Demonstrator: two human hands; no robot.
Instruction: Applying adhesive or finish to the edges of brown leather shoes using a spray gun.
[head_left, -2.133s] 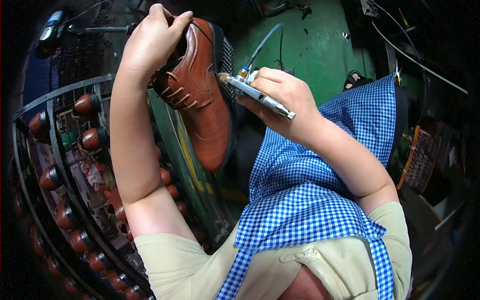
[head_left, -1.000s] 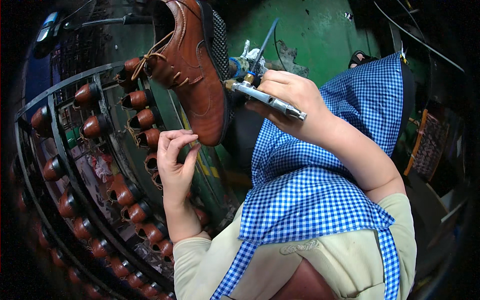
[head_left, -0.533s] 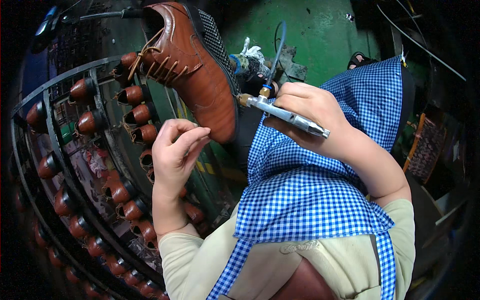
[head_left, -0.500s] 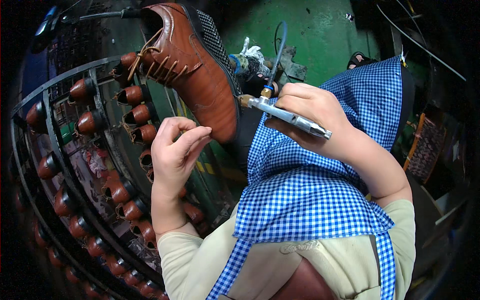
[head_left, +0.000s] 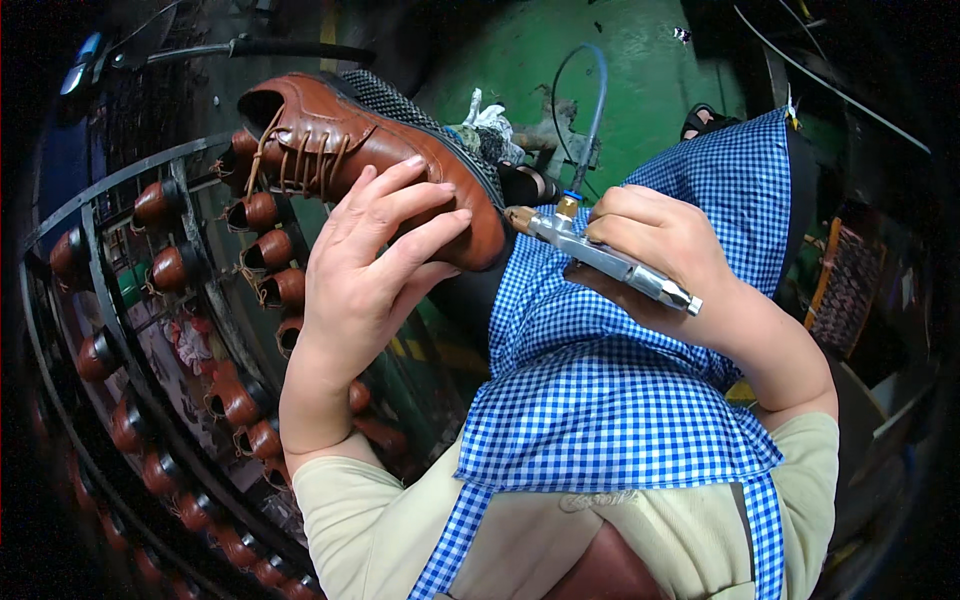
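A brown leather lace-up shoe point(head_left: 345, 155) with a dark textured sole lies tilted at upper centre, its toe pointing right and toward me. My left hand point(head_left: 375, 250) is open, its fingers spread across the shoe's toe and side; whether they press on the leather I cannot tell. In my right hand point(head_left: 655, 245) is a silver metal spray gun point(head_left: 610, 255) with a brass tip and a thin blue-grey hose point(head_left: 601, 105). The gun's tip sits just right of the shoe's toe, close to the sole edge. What supports the shoe is hidden.
On the left stands a dark metal rack point(head_left: 110, 270) bearing several rows of brown shoes point(head_left: 170, 270). A blue checked apron point(head_left: 610, 420) covers my lap. Beyond lies green floor point(head_left: 640, 70) with a sandalled foot point(head_left: 705, 122). A woven panel point(head_left: 845, 280) stands at right.
My left hand has opened from a pinch and moved up over the toe. The shoe has shifted left and down, tilting flatter. My right hand has moved slightly right and down with the spray gun.
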